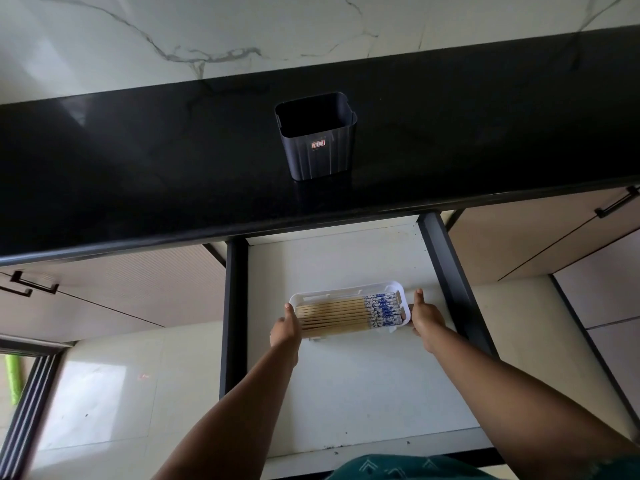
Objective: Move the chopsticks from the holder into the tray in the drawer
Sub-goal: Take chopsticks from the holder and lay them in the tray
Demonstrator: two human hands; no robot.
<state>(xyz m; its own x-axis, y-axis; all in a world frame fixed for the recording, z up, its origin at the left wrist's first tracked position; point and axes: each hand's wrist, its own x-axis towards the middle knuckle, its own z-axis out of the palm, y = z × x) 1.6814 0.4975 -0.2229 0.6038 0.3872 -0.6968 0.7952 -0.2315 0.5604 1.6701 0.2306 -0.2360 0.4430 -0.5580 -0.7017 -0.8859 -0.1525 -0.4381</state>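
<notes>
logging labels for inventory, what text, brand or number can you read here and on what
Red and white sticker on the front of the dark chopstick holder: too small and blurred to read.
Blue pattern on the chopsticks in the white tray: decoration, no legible text.

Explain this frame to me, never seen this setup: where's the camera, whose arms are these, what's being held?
There is no robot here. A person wears a wide-angle camera on the head, looking down past their own arms. The one picture is that head view. The left hand and right hand grip the two ends of a white tray inside an open drawer. The chopsticks lie flat in the tray, patterned blue ends to the right. Above, on the black countertop, stands the dark holder, which looks empty.
</notes>
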